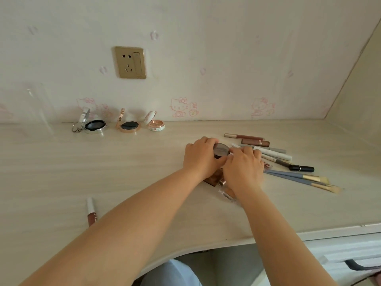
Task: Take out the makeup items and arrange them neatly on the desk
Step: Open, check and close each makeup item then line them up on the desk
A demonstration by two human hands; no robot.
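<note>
Near the middle right of the frame, the left hand (pixel 201 156) and the right hand (pixel 243 168) both curl their fingers round a small round dark compact (pixel 221 150) just above the desk (pixel 103 162). To the right lie pens and tubes (pixel 272 151) and two brushes (pixel 303 179). Three open compacts (pixel 123 122) sit in a row at the upper left, by the wall. A lip tube (pixel 91 211) lies at the lower left.

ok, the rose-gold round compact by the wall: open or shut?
Open. The rose-gold round compact has its lid standing up, dark pan exposed, on the desk.
</note>
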